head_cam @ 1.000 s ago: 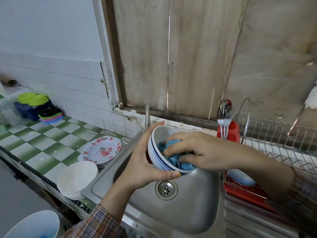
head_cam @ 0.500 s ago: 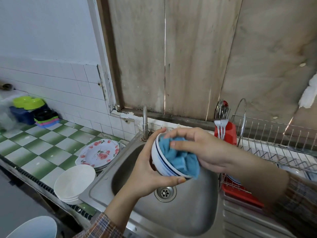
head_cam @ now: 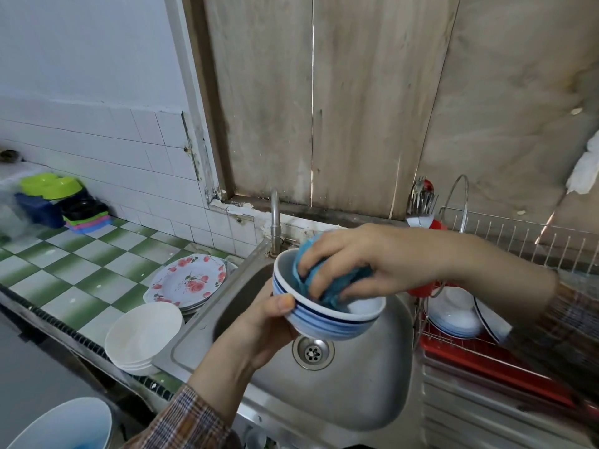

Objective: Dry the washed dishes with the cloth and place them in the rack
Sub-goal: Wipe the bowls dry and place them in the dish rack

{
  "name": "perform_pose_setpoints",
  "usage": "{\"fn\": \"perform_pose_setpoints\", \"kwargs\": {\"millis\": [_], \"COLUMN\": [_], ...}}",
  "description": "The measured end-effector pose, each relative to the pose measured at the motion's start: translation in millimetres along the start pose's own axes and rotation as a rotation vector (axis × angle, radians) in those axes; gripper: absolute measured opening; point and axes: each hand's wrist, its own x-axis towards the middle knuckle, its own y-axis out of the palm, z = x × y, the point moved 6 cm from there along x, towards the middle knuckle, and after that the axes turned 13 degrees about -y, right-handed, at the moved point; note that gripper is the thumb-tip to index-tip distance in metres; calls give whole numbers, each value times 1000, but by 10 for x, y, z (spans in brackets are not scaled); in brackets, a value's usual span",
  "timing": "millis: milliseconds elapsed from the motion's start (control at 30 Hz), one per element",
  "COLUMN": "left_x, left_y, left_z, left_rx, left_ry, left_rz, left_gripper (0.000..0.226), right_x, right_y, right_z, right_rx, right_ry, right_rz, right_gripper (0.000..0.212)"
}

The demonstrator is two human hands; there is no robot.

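Note:
My left hand (head_cam: pixel 259 328) grips a white bowl with blue stripes (head_cam: pixel 327 322) by its rim and underside, above the steel sink (head_cam: pixel 356 384). The bowl sits nearly upright, its mouth tipped a little to the right. My right hand (head_cam: pixel 366 257) holds a crumpled blue cloth (head_cam: pixel 308 280) and presses it inside the bowl. At the right stands the wire dish rack (head_cam: pixel 518 234) on a red tray (head_cam: pixel 492 361), holding blue-rimmed white bowls (head_cam: pixel 457 312).
Stacked white bowls (head_cam: pixel 142 335) and flowered plates (head_cam: pixel 188 280) wait on the green-checked counter (head_cam: pixel 64 270) left of the sink. The tap (head_cam: pixel 275 218) rises behind the bowl. Cutlery (head_cam: pixel 421 199) stands in a red holder. Coloured plastic containers (head_cam: pixel 52 199) sit far left.
The bowl has turned from facing sideways to nearly upright. My right hand has pushed the cloth from the rim down into the bowl.

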Motion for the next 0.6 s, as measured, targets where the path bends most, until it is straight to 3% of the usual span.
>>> {"fn": "perform_pose_setpoints", "kwargs": {"millis": [100,200,300,367,500,600], "left_x": [-27,-73,-81,-51,-10,-16], "left_y": [-12,-46,-100,-64,-97,-175], "left_z": [-35,-78,-139,-160,-110,-87], "left_rx": [15,42,-6,4,32,149], "left_ry": [-49,-37,43,91,118,143], "left_rz": [79,45,-79,-97,-131,-219], "left_gripper": [58,64,100,110,110,105], "right_x": [110,117,85,56,10,-21], "right_y": [23,34,-37,-78,7,141], "right_z": [131,149,113,86,-8,-54], "right_rx": [-220,-262,-26,124,424,380], "right_ry": [-117,-58,135,197,342,412], "right_rz": [-61,-31,39,12,-211,-167], "right_gripper": [27,29,30,28,23,19]}}
